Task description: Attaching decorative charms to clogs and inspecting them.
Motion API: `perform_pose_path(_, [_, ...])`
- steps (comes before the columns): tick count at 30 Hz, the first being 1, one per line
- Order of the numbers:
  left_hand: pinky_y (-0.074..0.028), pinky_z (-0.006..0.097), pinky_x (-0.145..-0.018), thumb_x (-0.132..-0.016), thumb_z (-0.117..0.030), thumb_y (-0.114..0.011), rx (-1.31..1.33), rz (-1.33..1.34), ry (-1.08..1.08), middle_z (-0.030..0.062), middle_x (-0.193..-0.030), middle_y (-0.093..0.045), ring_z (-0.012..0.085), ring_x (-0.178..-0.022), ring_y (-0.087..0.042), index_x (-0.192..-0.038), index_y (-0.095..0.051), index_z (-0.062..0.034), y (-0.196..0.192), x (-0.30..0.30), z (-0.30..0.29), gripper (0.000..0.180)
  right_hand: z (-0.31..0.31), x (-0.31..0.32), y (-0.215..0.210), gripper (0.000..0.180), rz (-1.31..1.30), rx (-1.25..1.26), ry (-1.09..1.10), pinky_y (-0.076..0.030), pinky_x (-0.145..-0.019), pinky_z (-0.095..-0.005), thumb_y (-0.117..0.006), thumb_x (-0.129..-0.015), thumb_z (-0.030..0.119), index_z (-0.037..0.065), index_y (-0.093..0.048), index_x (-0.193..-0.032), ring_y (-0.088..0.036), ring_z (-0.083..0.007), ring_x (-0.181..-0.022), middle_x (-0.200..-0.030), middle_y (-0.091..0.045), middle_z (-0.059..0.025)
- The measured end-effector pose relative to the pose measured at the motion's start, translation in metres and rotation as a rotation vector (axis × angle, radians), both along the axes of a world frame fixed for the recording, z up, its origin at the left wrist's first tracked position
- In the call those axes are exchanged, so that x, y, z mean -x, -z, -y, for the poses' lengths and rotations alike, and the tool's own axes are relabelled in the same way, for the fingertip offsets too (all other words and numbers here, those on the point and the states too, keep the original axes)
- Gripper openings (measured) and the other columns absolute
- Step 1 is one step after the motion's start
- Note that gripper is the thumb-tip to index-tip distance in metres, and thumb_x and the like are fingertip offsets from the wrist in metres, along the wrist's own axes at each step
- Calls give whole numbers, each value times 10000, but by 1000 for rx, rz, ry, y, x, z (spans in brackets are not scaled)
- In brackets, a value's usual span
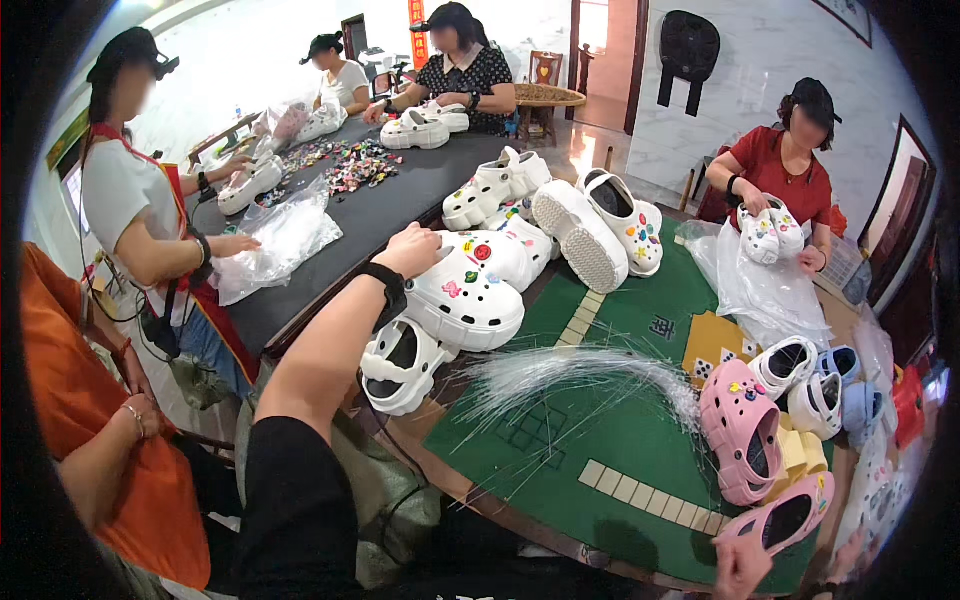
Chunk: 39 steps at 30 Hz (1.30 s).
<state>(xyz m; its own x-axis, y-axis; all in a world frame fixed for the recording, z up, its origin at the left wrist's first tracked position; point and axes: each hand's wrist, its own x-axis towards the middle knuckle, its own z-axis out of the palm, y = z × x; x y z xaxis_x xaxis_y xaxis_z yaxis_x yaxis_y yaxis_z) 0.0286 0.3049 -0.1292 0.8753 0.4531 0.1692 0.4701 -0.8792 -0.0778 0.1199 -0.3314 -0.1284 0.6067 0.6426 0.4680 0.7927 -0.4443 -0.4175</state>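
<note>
- Two bare hands worked well apart across a green mat on the round table.
- Rested the left hand, black band at its wrist, on the top of a white clog studded with coloured charms, likely to steady it on the table's near-left edge.
- Showed knuckles only there: fingers looked folded under, but could not tell whether they clamped the clog's rim.
- Lay touching a second white clog, opening upward, just below the first and partly over the table edge, probably its mate.
- Reached the right hand in at the lower edge, just beside a pink clog; could not tell its finger state, being mostly cut off.
- Had a fan of clear plastic strands between the hands, within easy reach of both.
- Stood more pink, yellow and pale clogs in a cluster on the right, seemingly grouped by colour.
- Heaped more white clogs at the far side, beside a black table strewn with loose charms, where other people handled clogs and plastic bags.
</note>
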Motion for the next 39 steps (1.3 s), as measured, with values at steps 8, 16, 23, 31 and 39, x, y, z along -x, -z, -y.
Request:
perform_pose_path(8, [-484, 423, -784, -773, -229, -656, 319, 283, -168, 119, -844, -701, 320, -869, -638, -836, -723, -110, 13, -3, -18, 151, -44, 29, 33, 68, -415, -30, -117, -468, -617, -340, -613, -890, 30, -12, -665, -898, -613, -295, -681, -781, -622, -158])
perform_pose_path(16, [-414, 465, -841, -785, -271, -652, -74, 365, 25, 154, -874, -666, 322, -984, -586, -838, -673, -47, -55, -5, 71, 231, -74, 55, 65, 136, -635, -145, -372, -473, -606, -308, -587, -894, 68, -18, -670, -830, -618, -228, -643, -722, -635, -110])
perform_pose_path(23, [-465, 487, -781, -839, -121, -564, 286, 355, 86, 270, -899, -626, 434, -894, -607, -937, -517, 22, -44, 8, 219, 180, -81, 42, 66, 123, -742, -300, -317, -455, -581, -303, -573, -930, 78, -20, -635, -888, -580, -195, -606, -707, -588, -95])
perform_pose_path(31, [-465, 424, -857, -847, -186, -672, 752, 228, 98, 187, -1006, -605, 371, -982, -587, -1113, -486, -28, 48, 34, 337, 360, -49, 30, 94, 194, -712, -452, -40, -416, -591, -283, -556, -928, 91, -24, -570, -772, -538, -157, -628, -708, -571, -81])
perform_pose_path(39, [-436, 384, -649, -821, -309, -708, 628, 207, 417, 191, -774, -570, 298, -710, -566, -941, -612, 33, 53, 13, 325, 375, -53, 29, 119, 199, -835, -393, -71, -403, -601, -294, -550, -944, 113, -36, -545, -812, -509, -166, -631, -690, -524, -89])
